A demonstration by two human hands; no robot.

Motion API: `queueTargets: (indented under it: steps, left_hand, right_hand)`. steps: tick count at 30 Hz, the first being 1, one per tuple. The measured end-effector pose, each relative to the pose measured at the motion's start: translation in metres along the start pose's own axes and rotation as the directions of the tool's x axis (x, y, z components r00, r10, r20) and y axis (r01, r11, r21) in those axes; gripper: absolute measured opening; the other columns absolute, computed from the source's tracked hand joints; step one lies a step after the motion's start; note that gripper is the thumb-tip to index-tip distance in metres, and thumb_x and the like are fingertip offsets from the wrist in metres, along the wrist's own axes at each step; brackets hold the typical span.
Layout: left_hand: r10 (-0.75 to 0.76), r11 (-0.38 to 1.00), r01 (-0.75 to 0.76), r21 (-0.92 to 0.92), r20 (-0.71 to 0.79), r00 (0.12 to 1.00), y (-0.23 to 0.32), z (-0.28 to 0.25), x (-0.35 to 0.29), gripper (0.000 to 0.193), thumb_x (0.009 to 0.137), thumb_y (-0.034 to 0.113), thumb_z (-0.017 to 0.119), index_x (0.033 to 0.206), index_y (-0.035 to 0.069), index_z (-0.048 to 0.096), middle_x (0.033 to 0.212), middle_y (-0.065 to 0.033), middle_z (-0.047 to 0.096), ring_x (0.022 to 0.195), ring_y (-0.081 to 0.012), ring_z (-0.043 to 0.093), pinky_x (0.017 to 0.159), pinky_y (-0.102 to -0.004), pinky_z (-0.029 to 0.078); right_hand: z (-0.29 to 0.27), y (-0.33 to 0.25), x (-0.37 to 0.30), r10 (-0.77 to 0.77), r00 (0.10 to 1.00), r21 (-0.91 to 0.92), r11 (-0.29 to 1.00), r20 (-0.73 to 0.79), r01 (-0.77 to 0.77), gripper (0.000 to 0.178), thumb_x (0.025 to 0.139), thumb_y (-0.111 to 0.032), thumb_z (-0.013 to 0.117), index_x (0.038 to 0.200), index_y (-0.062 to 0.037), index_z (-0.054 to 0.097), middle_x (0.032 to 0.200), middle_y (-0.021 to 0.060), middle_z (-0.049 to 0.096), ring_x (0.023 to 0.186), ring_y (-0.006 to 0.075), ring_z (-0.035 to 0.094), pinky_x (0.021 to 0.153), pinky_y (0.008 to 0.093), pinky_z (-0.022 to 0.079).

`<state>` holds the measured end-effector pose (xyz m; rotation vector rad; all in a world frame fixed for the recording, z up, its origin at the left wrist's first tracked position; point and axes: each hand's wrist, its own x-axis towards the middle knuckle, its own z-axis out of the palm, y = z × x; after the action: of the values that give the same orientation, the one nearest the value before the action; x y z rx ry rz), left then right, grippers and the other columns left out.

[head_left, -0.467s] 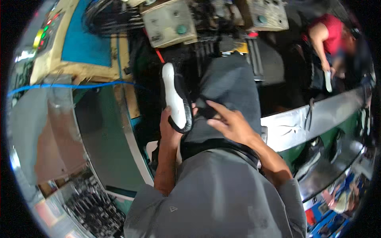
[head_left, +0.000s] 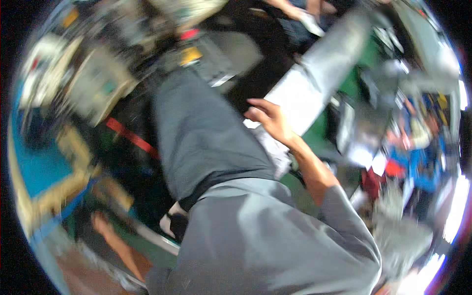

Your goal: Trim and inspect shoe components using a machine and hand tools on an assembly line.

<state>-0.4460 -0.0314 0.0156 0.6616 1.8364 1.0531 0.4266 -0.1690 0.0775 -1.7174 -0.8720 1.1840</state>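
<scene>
My left hand [head_left: 101, 223] is stretched out to the far lower left, beside a green board and a blue hose [head_left: 66, 211]. Motion smears its fingers, and I cannot make out whether anything is in them. Over the near edge of a shiny metal ledge [head_left: 297, 98] hovers my right hand [head_left: 275, 120], index finger and thumb apart, with no object visible in it. My legs in dark grey trousers [head_left: 204, 132] lie between the two arms. A black-and-white object [head_left: 173, 221], too blurred to name, shows beside my left hip.
Beyond the ledge, several dark shoes [head_left: 341, 123] with pale soles stand along a green belt [head_left: 354, 81]. A co-worker's hand [head_left: 295, 12] holds a pale flat piece [head_left: 312, 23] at the top. On the left are a grey control box [head_left: 101, 86], a red strip [head_left: 132, 137] and a blue panel [head_left: 42, 157].
The view has swung to the right. My left hand, which held a black shoe with a white sole, has moved out leftward, and that shoe no longer shows. My right hand has left my lap.
</scene>
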Motion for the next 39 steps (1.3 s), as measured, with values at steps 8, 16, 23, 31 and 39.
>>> queueTargets:
  steps: [8, 16, 23, 31, 39]
  left_hand:
    - [-0.046, 0.999, 0.039, 0.025, 0.501, 0.864, -0.028, 0.342, -0.059, 0.058, 0.113, 0.014, 0.056, 0.163, -0.008, 0.039, 0.155, -0.0322, 0.054, 0.141, -0.0409, 0.059, 0.124, -0.0491, 0.047]
    - [0.071, 0.997, -0.055, -0.045, 0.742, 0.666, 0.046, 0.497, -0.197, 0.051, 0.112, 0.013, 0.06, 0.155, -0.01, 0.049, 0.143, -0.0274, 0.065, 0.131, -0.0367, 0.067, 0.118, -0.0466, 0.052]
    - [0.116, 0.988, -0.147, -0.048, 0.857, 0.501, 0.062, 0.556, -0.253, 0.048, 0.111, 0.012, 0.062, 0.152, -0.01, 0.053, 0.142, -0.0262, 0.066, 0.131, -0.0349, 0.067, 0.118, -0.0472, 0.052]
    - [-0.129, 0.984, -0.111, 0.139, 0.987, 0.094, 0.004, 0.652, -0.398, 0.052, 0.112, 0.028, 0.065, 0.154, -0.002, 0.056, 0.14, -0.025, 0.068, 0.127, -0.0304, 0.069, 0.11, -0.042, 0.055]
    - [-0.208, 0.838, 0.543, 0.05, 0.95, 0.233, 0.045, 0.709, -0.395, 0.059, 0.118, 0.05, 0.046, 0.153, 0.005, 0.06, 0.149, -0.0084, 0.065, 0.135, -0.0234, 0.061, 0.116, -0.042, 0.048]
  right_hand:
    - [-0.163, 0.144, -0.205, 0.183, 0.517, -0.11, 0.868, -0.836, -0.484, 0.05, 0.102, -0.032, 0.075, 0.134, 0.0059, 0.072, 0.127, 0.0203, 0.079, 0.115, 0.0246, 0.074, 0.101, 0.0379, 0.056]
    - [-0.082, 0.267, -0.359, 0.161, 0.674, -0.482, 0.582, -0.721, -0.655, 0.112, 0.079, -0.042, 0.094, 0.17, -0.0096, 0.035, 0.138, 0.0294, 0.07, 0.13, 0.0451, 0.068, 0.113, 0.0501, 0.052]
    - [-0.025, 0.247, -0.344, 0.495, 0.494, -0.028, 0.685, -0.714, -0.728, 0.107, 0.081, -0.04, 0.092, 0.169, -0.0131, 0.04, 0.147, 0.019, 0.068, 0.133, 0.0385, 0.064, 0.119, 0.0469, 0.046]
    - [-0.012, 0.161, -0.287, 0.6, 0.598, 0.666, 0.732, -0.531, -0.144, 0.076, 0.087, -0.024, 0.086, 0.153, -0.002, 0.055, 0.131, 0.009, 0.067, 0.126, 0.0235, 0.058, 0.114, 0.0415, 0.043]
    - [-0.012, -0.009, -0.152, 0.227, 0.892, 0.185, 0.969, -0.392, -0.165, 0.099, 0.09, -0.033, 0.085, 0.17, -0.0004, 0.035, 0.136, 0.0198, 0.064, 0.127, 0.0266, 0.061, 0.112, 0.0379, 0.047]
